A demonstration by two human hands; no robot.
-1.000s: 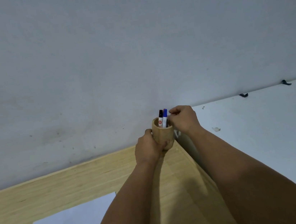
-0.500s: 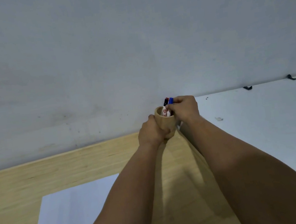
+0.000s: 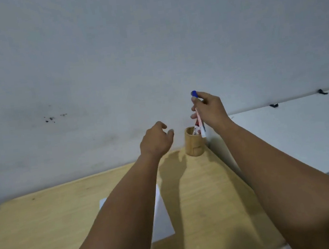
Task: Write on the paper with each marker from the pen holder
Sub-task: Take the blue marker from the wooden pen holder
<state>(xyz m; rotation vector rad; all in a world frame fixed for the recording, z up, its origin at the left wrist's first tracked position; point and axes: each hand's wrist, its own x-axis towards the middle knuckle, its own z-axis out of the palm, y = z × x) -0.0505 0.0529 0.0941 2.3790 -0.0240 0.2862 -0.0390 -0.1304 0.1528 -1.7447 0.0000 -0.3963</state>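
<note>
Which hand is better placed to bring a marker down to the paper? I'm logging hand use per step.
The right hand. It already grips the blue-capped marker, lifted almost clear of the wooden pen holder. The left hand is open and empty beside the holder, above the paper.

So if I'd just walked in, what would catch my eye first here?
Probably the right hand, raised in front of the grey wall and pinching a blue-capped marker whose lower end is level with the rim of the wooden pen holder. That holder stands at the far corner of the wooden desk. The left hand hovers open beside it, and white paper shows between the forearms.
</note>
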